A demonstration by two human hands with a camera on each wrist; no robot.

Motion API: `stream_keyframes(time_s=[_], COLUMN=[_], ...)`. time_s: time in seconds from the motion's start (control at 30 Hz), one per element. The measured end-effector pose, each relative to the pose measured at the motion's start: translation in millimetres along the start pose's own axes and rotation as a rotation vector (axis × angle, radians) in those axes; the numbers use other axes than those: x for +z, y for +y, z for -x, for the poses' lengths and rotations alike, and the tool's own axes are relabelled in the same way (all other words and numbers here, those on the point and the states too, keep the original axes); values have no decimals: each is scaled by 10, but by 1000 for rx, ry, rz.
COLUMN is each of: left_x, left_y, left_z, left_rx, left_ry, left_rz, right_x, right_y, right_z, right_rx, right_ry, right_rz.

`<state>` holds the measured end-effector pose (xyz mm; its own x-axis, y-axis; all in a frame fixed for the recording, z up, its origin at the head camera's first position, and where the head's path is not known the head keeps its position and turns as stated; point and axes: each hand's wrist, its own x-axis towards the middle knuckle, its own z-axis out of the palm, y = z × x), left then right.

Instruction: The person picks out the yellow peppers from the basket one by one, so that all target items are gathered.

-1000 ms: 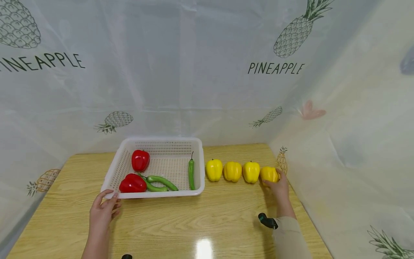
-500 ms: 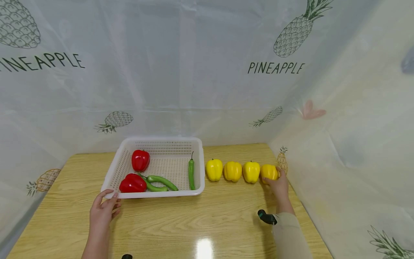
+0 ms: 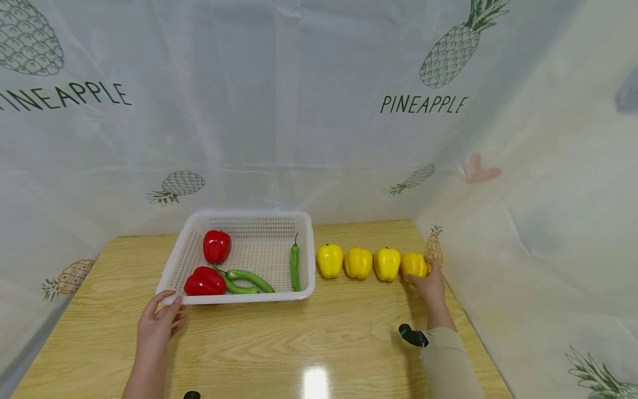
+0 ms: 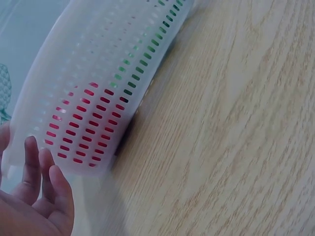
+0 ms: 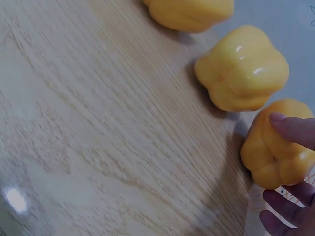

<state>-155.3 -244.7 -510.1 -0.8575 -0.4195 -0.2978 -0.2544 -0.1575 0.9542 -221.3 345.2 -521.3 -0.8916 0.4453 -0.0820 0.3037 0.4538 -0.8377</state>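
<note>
My left hand pinches the front left corner of the white plastic basket; in the left wrist view its fingertips lie against the slotted wall. Inside the basket are two red bell peppers, two green chili peppers lying together and a single green chili pepper along the right side. At the right end of a row, my right hand grips a yellow bell pepper standing on the table. The right wrist view shows the thumb on this pepper's side, other fingers below it.
Three more yellow bell peppers stand in line between the basket and the held one. The wooden table meets patterned plastic sheets at the back and right. A black device sits at the right wrist.
The rightmost yellow bell pepper has shifted slightly back and turned a little in my right hand, now closer in line with the others. My left hand and the basket stay put.
</note>
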Motion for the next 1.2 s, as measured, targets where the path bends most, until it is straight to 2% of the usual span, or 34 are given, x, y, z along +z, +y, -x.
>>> stream_keyframes(time_s=[0.17, 0.33, 0.47, 0.6, 0.67, 0.87, 1.03, 1.1, 1.2], left_x=[-13, -23, -32, -70, -87, -143, -333, -412, -475], left_y=[3, 2, 28, 43, 44, 89, 93, 101, 128], left_z=[-34, -91, -115, -135, -161, -227, -203, -177, -134], left_rx=[-21, -48, -52, -27, 3, 68, 142, 140, 105], left_ry=[-6, -57, -130, -224, -249, -242, -307, -336, -366], left_rz=[-10, -38, -83, -132, -176, -292, -488, -572, -651], right_x=[28, 36, 36, 55, 67, 63, 9, -12, -31], right_y=[31, 8, -16, -7, 0, -9, -47, -70, -108], right_z=[-47, -95, -136, -181, -211, -263, -208, -175, -102], right_rx=[-13, -16, -31, -68, -95, -115, -73, -75, -119], right_ry=[-8, -29, -47, -59, -60, -89, -131, -132, -122], right_rz=[7, 22, 42, 80, 111, 227, 380, 456, 542])
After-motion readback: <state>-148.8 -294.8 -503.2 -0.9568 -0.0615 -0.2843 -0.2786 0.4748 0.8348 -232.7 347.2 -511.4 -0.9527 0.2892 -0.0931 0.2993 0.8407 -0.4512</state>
